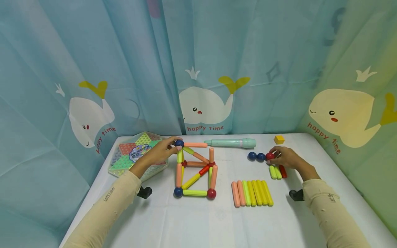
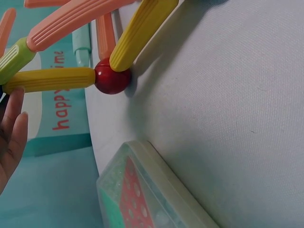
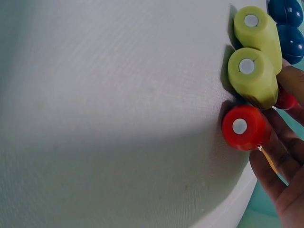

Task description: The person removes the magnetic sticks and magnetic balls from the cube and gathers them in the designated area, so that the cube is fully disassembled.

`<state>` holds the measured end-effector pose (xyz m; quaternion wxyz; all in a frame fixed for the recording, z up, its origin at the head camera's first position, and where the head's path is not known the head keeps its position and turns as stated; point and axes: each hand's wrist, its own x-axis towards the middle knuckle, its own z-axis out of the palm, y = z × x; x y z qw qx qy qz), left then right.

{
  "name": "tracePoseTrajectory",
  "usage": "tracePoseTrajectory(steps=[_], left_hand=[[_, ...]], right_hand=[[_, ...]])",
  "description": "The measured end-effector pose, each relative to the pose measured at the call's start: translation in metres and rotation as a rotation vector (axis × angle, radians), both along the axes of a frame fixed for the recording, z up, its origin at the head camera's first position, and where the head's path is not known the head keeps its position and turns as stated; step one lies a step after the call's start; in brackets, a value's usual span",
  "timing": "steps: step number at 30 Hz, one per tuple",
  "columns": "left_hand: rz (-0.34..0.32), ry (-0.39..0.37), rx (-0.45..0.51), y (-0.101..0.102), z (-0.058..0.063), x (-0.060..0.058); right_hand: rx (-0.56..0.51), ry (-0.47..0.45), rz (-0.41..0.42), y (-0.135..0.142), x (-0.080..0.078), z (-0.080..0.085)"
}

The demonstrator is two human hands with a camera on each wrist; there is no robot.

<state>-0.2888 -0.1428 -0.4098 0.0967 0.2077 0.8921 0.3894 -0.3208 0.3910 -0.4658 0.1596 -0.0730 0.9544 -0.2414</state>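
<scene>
At the upper back-left corner of a frame built from magnetic rods and balls, my left hand (image 1: 159, 151) pinches a blue ball (image 1: 179, 143). A peach rod (image 1: 195, 145) extends to the right from that ball. In the left wrist view, the fingers of my left hand (image 2: 12, 140) are by the end of a yellow rod (image 2: 52, 79), which meets a red ball (image 2: 112, 77) at its other end. My right hand (image 1: 286, 157) grips a red ball (image 1: 270, 156) beside two blue balls (image 1: 261, 157). Two short green rods (image 3: 251, 71) and a short red rod (image 3: 243, 127) lie close to it.
A row of peach, green and yellow rods (image 1: 252, 193) lies front right. Behind the frame is a mint microphone-shaped object (image 1: 232, 143). A yellow cube (image 1: 279, 139) sits at the back right, and a clear box (image 1: 124, 165) of colourful pieces stands left of the frame.
</scene>
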Motion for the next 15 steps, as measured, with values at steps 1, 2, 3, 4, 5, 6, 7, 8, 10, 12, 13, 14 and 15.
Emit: tracePoseTrajectory(steps=[1,2,3,4,5,6,7,8,10,12,13,14,15], left_hand=[[0.0,0.003,-0.001,0.0,-0.0003,-0.0003],[-0.001,0.004,-0.001,-0.0001,-0.0003,-0.0004],[-0.002,0.006,-0.003,-0.0002,-0.0002,-0.0004],[-0.002,0.007,-0.004,-0.0003,-0.0002,-0.0003],[-0.002,0.007,-0.006,-0.0003,-0.0003,-0.0004],[-0.001,0.007,-0.007,-0.0003,-0.0003,-0.0003],[-0.002,0.007,-0.006,-0.0003,-0.0004,-0.0004],[-0.003,0.007,-0.006,-0.0002,-0.0005,-0.0005],[-0.004,0.006,-0.002,-0.0002,-0.0006,-0.0005],[-0.004,0.007,-0.001,-0.0003,-0.0005,-0.0005],[-0.006,0.006,0.001,-0.0003,-0.0004,-0.0005],[-0.007,0.005,0.001,-0.0003,-0.0005,-0.0006],[-0.008,0.004,0.002,-0.0004,-0.0003,-0.0004]], right_hand=[[0.001,0.0,0.0,0.0,0.0005,0.0005],[0.003,0.0,-0.001,0.0001,0.0008,0.0008],[0.003,-0.002,-0.002,0.0004,0.001,0.0007],[0.004,-0.003,-0.003,0.0006,0.0012,0.0006],[0.004,-0.006,-0.005,0.0008,0.0014,0.0006],[0.005,-0.008,-0.007,0.0011,0.0015,0.0003],[0.005,-0.01,-0.009,0.0013,0.0017,0.0003],[0.004,-0.01,-0.009,0.0015,0.0019,0.0002],[0.002,-0.008,-0.008,0.0015,0.0024,0.001],[0.0,0.008,-0.004,0.0011,0.0037,0.0031],[-0.002,0.024,-0.001,0.0006,0.0049,0.0049],[-0.007,0.043,0.005,-0.0001,0.0061,0.007],[-0.012,0.066,0.008,-0.0013,0.0076,0.0094]])
